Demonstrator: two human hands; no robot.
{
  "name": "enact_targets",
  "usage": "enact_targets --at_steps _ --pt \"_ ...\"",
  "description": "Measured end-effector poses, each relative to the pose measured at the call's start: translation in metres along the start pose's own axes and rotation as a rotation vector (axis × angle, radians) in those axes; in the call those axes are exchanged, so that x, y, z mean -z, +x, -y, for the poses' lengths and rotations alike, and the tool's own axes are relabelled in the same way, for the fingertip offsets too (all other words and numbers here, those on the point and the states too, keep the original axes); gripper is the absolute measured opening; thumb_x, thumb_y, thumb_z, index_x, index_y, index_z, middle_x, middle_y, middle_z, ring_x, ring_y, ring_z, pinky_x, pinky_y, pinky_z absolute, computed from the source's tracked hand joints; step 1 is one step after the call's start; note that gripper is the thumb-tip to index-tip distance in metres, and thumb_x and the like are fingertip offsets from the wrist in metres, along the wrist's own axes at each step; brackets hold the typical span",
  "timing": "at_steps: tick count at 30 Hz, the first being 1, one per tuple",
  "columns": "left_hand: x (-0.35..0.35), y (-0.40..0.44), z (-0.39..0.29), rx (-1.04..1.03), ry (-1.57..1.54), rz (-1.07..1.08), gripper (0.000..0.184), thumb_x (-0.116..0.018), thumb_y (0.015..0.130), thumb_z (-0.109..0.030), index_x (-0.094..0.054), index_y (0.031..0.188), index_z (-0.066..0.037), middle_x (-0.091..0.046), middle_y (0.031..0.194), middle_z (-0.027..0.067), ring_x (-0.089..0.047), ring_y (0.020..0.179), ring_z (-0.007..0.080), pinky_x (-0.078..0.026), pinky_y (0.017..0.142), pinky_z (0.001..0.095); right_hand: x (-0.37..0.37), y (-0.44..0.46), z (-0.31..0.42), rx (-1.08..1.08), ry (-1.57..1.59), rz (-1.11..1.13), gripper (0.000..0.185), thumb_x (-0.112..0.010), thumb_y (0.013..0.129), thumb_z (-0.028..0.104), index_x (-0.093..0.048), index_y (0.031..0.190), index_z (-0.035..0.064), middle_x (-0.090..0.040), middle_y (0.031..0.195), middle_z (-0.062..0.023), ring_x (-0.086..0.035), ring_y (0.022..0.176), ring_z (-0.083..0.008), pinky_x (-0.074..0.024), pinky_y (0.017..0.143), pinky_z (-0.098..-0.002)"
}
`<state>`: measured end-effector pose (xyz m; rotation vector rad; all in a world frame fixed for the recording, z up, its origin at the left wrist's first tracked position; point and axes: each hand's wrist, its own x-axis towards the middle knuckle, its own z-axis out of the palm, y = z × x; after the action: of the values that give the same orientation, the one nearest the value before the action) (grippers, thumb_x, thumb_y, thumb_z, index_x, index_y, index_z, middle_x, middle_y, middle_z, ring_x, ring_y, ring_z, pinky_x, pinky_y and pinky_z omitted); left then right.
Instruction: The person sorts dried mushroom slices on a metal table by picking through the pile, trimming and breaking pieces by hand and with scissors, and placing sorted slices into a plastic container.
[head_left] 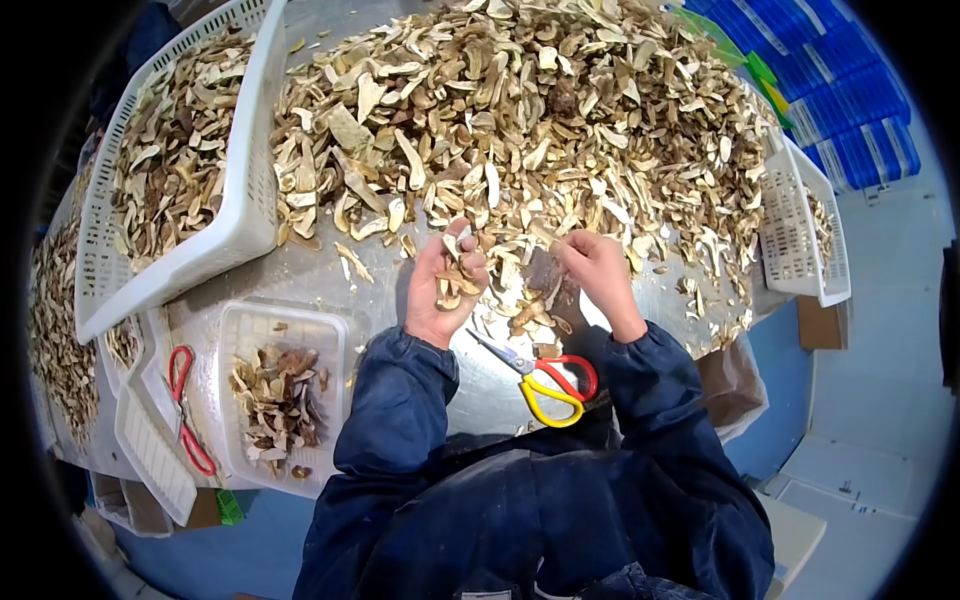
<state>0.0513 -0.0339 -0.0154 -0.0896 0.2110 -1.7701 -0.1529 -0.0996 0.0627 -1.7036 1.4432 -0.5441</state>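
Cupping mushroom slices (452, 288), the left hand (430, 310) faced a large pile (520, 110), judged as remaining; the right hand (600, 272) pinched, contents unclear; the tub (310, 329) held a small heap (283, 405), apparently done.

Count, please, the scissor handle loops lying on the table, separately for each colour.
Red loops: 3
Yellow loop: 1
Total: 4
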Motion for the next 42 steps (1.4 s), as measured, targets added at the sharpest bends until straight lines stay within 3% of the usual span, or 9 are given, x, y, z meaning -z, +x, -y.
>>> enact_targets --at_steps 3,8,12,22,28,29,32,33,42 --pt "-0.005 -0.001 0.004 -0.051 0.087 -0.127 0.042 -0.055 0.091 -0.025 -0.045 0.127 -0.008 -0.054 0.103 0.0089 -0.054 0.089 0.0207 -0.050 0.073 0.0334 0.000 0.000 0.008 -0.083 0.179 0.136 0.022 -0.058 0.085 0.019 -0.063 0.073 0.0014 -0.059 0.057 -0.0012 -0.049 0.047 -0.0048 -0.0359 0.044 -0.0206" --pt "-0.011 -0.002 0.010 -0.030 0.360 -0.074 0.045 -0.059 0.089 -0.019 -0.042 0.129 -0.007 -0.055 0.109 0.0073 -0.058 0.088 0.0145 -0.053 0.067 0.0254 -0.015 0.002 0.015 -0.142 0.463 0.393 0.022 -0.058 0.088 0.021 -0.062 0.075 0.0030 -0.055 0.058 0.0019 -0.044 0.044 -0.0032 -0.0321 0.041 -0.0179" --pt "-0.022 -0.004 0.011 -0.022 0.629 -0.108 0.038 -0.059 0.086 -0.012 -0.047 0.123 -0.006 -0.055 0.099 0.0012 -0.055 0.081 0.0080 -0.049 0.063 0.0204 -0.027 -0.001 0.022 -0.083 0.373 0.490 0.022 -0.057 0.086 0.019 -0.059 0.069 0.0045 -0.052 0.055 0.0028 -0.045 0.045 -0.0036 -0.0338 0.043 -0.0183" --pt "-0.023 -0.006 0.018 -0.135 0.896 -0.221 0.023 -0.060 0.085 -0.007 -0.055 0.107 -0.009 -0.056 0.090 -0.0007 -0.052 0.074 0.0058 -0.043 0.061 0.0199 -0.047 -0.005 0.019 0.097 0.321 0.240 0.015 -0.058 0.080 0.015 -0.057 0.076 0.0000 -0.055 0.063 -0.0025 -0.050 0.054 -0.0083 -0.0389 0.050 -0.0244" --pt "-0.018 -0.007 0.020 -0.140 0.976 -0.261 0.019 -0.063 0.084 -0.009 -0.057 0.102 -0.009 -0.056 0.087 -0.0019 -0.051 0.073 0.0056 -0.042 0.062 0.0204 -0.048 -0.013 0.024 0.382 0.017 0.016 0.014 -0.058 0.073 0.012 -0.057 0.080 -0.0011 -0.056 0.067 -0.0138 -0.054 0.057 -0.0249 -0.0423 0.054 -0.0318" --pt "-0.020 -0.008 0.020 -0.156 0.990 -0.273 0.019 -0.063 0.084 -0.009 -0.057 0.101 -0.008 -0.056 0.087 -0.0021 -0.051 0.073 0.0055 -0.042 0.063 0.0202 -0.047 -0.016 0.027 0.355 0.025 0.029 0.017 -0.060 0.077 0.016 -0.058 0.079 -0.0006 -0.057 0.067 -0.0147 -0.054 0.057 -0.0284 -0.0418 0.054 -0.0342" --pt "-0.020 -0.009 0.018 -0.152 0.996 -0.278 0.015 -0.063 0.085 -0.008 -0.057 0.099 -0.008 -0.055 0.086 -0.0029 -0.051 0.074 0.0054 -0.041 0.065 0.0193 -0.038 -0.018 0.031 0.311 -0.056 0.215 0.022 -0.061 0.083 0.021 -0.058 0.081 -0.0004 -0.056 0.064 -0.0104 -0.052 0.056 -0.0182 -0.0403 0.053 -0.0299" --pt "-0.022 -0.009 0.018 -0.128 1.008 -0.272 0.015 -0.063 0.085 -0.008 -0.057 0.098 -0.009 -0.054 0.085 -0.0029 -0.051 0.074 0.0054 -0.041 0.065 0.0192 -0.038 -0.018 0.029 0.266 -0.064 0.269 0.028 -0.057 0.087 0.028 -0.058 0.079 0.0011 -0.055 0.064 -0.0146 -0.055 0.057 -0.0275 -0.0398 0.053 -0.0364" --pt "-0.024 -0.012 0.019 0.020 1.008 -0.226 0.009 -0.060 0.088 -0.013 -0.056 0.095 -0.011 -0.058 0.083 -0.0024 -0.053 0.071 0.0046 -0.041 0.060 0.0180 -0.032 -0.017 0.019 0.296 0.066 0.347 0.028 -0.054 0.089 0.025 -0.056 0.079 -0.0009 -0.051 0.060 -0.0136 -0.046 0.053 -0.0223 -0.0389 0.053 -0.0323"
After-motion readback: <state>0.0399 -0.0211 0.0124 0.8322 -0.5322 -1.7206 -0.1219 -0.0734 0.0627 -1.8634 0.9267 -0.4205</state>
